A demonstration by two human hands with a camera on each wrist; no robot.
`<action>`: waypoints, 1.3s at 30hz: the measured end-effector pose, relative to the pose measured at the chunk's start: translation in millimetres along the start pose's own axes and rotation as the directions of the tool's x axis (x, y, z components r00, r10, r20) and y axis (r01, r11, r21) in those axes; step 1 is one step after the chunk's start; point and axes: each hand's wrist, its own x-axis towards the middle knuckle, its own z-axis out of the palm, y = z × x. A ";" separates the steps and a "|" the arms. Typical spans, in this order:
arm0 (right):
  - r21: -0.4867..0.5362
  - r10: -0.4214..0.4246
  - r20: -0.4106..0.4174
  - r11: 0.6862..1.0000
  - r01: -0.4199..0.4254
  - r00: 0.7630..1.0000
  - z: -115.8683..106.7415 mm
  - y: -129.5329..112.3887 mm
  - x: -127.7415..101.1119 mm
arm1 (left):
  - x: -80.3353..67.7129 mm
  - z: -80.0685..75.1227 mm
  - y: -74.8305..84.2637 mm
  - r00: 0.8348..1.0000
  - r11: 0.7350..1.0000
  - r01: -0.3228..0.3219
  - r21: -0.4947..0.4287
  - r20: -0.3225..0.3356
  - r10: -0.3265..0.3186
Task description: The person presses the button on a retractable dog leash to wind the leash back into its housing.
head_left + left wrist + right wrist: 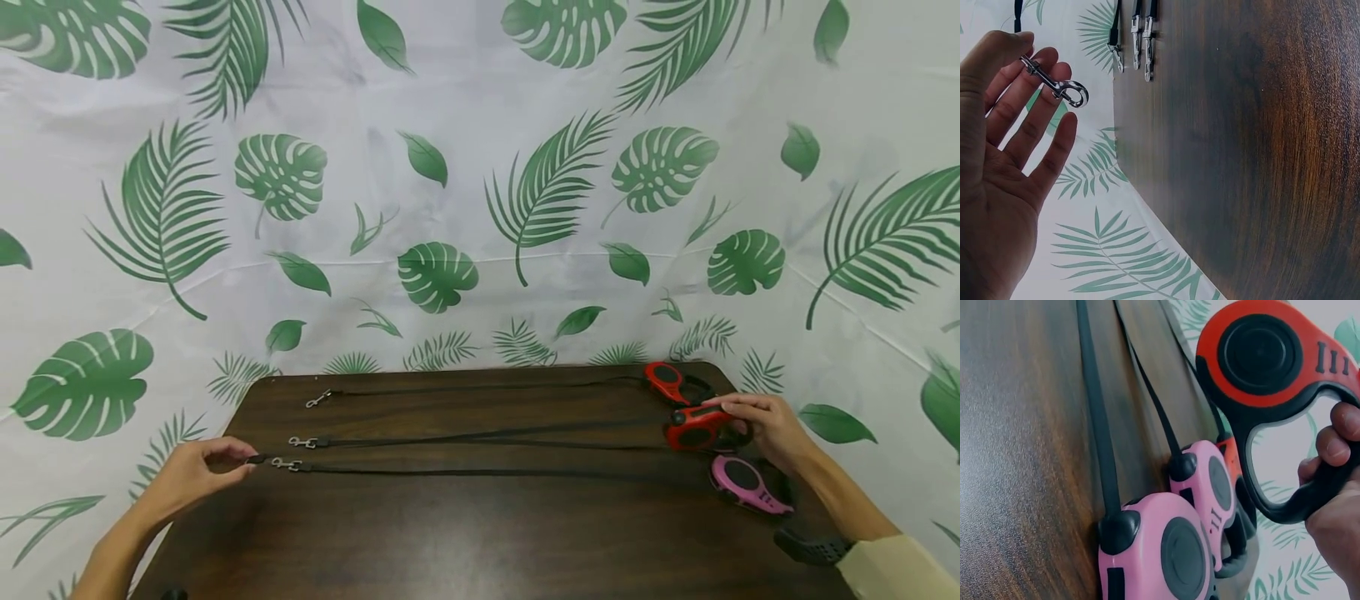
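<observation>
My left hand [197, 477] pinches the black strap end of a retractable leash between thumb and forefinger. Its silver snap hook [1060, 82] lies across the other fingers, which are spread. My right hand [772, 425] grips the black handle of a red retractable leash [692, 428], raised over the table's right side. Below it in the right wrist view are a near pink leash [1154, 544], a second pink leash [1207, 481] and another red leash [1230, 456]. Their straps run left across the table, ending in snap hooks [303, 442] near my left hand.
The dark wood-grain table [465, 533] has rounded far corners. A white fabric backdrop [465, 200] with green leaf prints hangs close behind and beside it. A black band [813, 548] is around my right wrist.
</observation>
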 end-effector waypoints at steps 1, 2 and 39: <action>-0.015 -0.003 0.002 1.000 0.003 1.000 -0.4 0.1 -0.1 | -0.3 0.1 0.1 1.000 1.000 -0.006 0.001 -0.004 0.006; -0.034 -0.003 0.003 0.999 0.003 1.000 -0.7 -0.1 -0.2 | -0.3 0.0 0.1 1.000 1.000 -0.012 -0.001 -0.008 0.012; -0.254 0.202 -0.100 0.941 -0.221 0.974 24.6 -12.8 5.6 | 20.2 2.2 14.6 0.999 1.000 -0.029 0.009 0.041 0.029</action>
